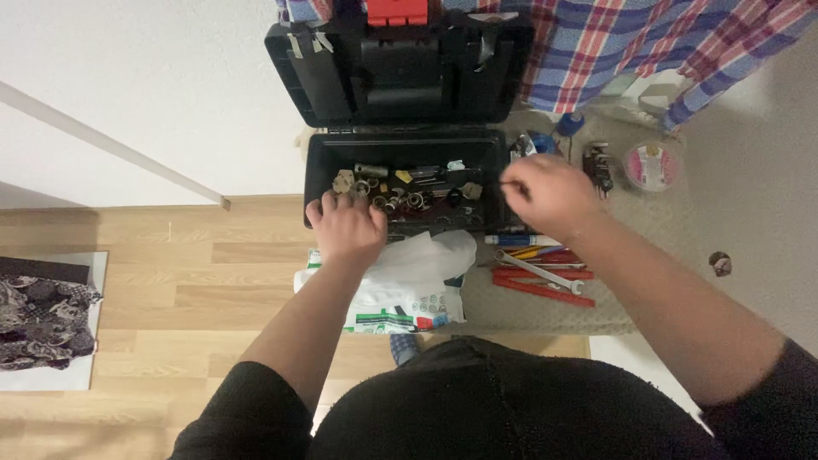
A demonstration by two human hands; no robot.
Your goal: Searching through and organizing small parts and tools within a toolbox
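Note:
An open black toolbox (317,175) stands on the floor, its lid (400,72) leaning back against the wall. Its tray holds several small metal fittings and bits (400,192). My left hand (345,226) rests on the box's near left rim, fingers curled over the edge. My right hand (550,196) hovers over the right end of the box, fingers pinched together; whether something small is between them I cannot tell.
A white plastic bag (409,281) lies in front of the box. Red-handled pliers and a wrench (541,273) lie on a beige mat (545,311). A pink round tin (652,166) and plaid cloth (630,43) are at right. Wooden floor lies left.

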